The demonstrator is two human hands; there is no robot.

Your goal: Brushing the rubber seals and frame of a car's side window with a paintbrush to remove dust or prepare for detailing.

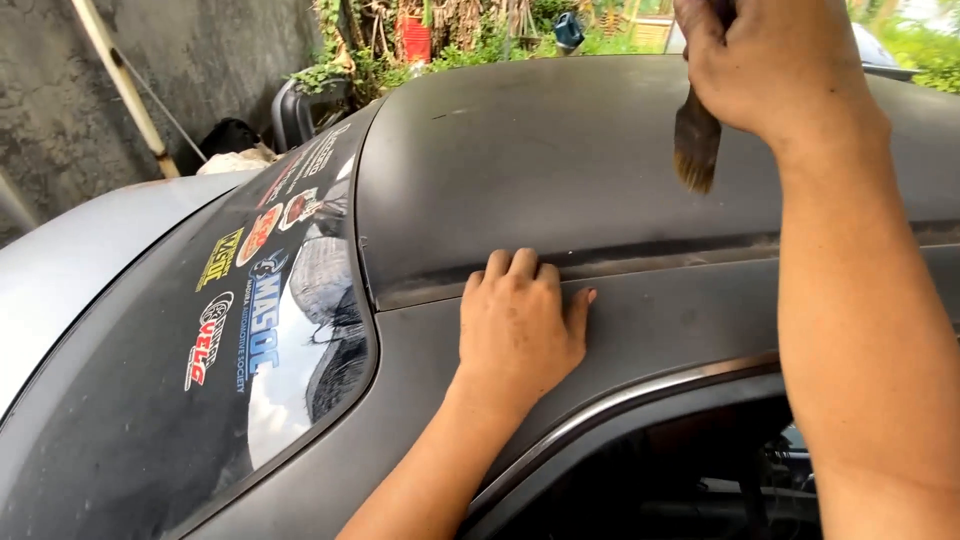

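A: Gripping a paintbrush [697, 140] in a closed fist, the right hand [775, 65] hangs above the matte dark car roof [560, 150], bristles pointing down and not touching the panel.

B: And the left hand [520, 325]?

A: It lies palm-down on the roof edge, clamped on nothing, fingers together and curled at the tips into the roof gutter channel [660, 255], thumb spread to the side. It looks like a brace, steadying the person leaning over the car.

B: Why is the brush held so high?

A: Its tip sits almost over the channel, which shows a pale dusty line along its length. I judge the grip suits short downward strokes into that groove.

B: What surrounds them?

A: The rear windscreen [150, 420], covered in colourful stickers [245, 320], slopes away at left beside a silver body panel [80, 260]. A chrome trim strip [620, 400] runs above the open side window below the left wrist. A concrete wall [60, 100] and green plants [480, 35] stand behind the car.
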